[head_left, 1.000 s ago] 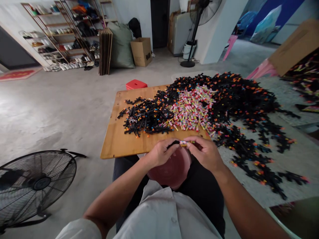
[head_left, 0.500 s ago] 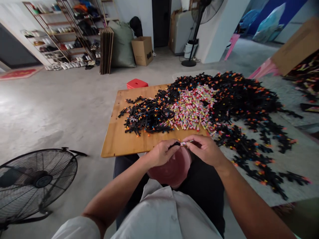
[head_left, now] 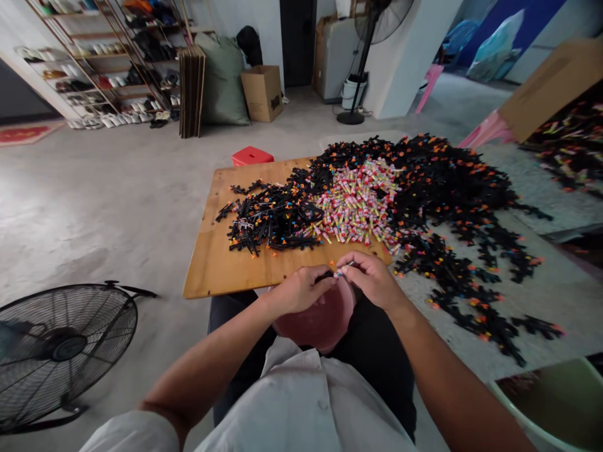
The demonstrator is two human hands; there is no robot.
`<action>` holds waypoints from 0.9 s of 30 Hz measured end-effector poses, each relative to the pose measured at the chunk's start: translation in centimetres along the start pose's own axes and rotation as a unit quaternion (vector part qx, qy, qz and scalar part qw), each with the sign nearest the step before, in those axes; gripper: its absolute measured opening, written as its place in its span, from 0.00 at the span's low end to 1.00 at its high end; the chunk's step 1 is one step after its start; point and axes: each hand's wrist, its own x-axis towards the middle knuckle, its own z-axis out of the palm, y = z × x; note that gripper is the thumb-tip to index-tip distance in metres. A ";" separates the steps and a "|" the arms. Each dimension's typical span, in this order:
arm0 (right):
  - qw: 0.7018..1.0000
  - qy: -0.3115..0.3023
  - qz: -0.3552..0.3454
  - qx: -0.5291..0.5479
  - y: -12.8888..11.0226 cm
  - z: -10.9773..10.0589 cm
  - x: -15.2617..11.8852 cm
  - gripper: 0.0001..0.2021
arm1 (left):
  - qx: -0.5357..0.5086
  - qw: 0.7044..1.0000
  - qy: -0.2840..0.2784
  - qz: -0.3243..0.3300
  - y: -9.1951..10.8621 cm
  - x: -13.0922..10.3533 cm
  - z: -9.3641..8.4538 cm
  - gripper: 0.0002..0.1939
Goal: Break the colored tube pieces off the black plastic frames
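Note:
My left hand is closed on a dark toy gun, mostly hidden by the fingers. My right hand pinches a small printed tube against the toy gun's end. Both hands meet over a pink bowl in my lap, near the front edge of the wooden board. Behind them lies a heap of pink, white and yellow tubes. Black toy guns with orange and blue bits are piled to its left, and a bigger pile of them spreads to the right.
A floor fan stands at my left. Past the board is a red stool. At lower right sits a pale green tub. Farther back are a cardboard box, a standing fan and shoe racks.
The view has shifted slightly, bringing the green tub further into sight. My right hand has drawn in closer to my left, its fingers now covering more of the small tube.

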 end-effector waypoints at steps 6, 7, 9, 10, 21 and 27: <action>0.999 0.006 0.021 0.040 1.2 1.8 -0.8 0.08 | 0.194 0.972 0.121 0.058 -1.7 -0.4 1.3 0.17; 0.999 0.002 0.020 0.041 1.5 2.0 -1.0 0.08 | 0.202 0.970 0.120 0.060 -1.9 -0.5 1.5 0.18; 0.999 0.001 0.014 0.031 1.9 2.6 -1.4 0.08 | 0.212 0.969 0.112 0.064 -2.3 -0.7 1.6 0.17; 1.000 0.004 0.008 0.020 2.0 2.8 -1.6 0.08 | 0.218 0.968 0.109 0.062 -2.4 -0.8 1.7 0.17; 0.982 -0.111 0.086 -0.125 7.3 3.9 -2.5 0.09 | 0.320 0.943 0.008 -0.093 -7.5 -2.2 5.2 0.21; 0.948 0.003 0.090 -0.306 9.0 -1.0 0.1 0.13 | 0.309 0.946 -0.015 -0.095 -11.7 -3.3 6.1 0.17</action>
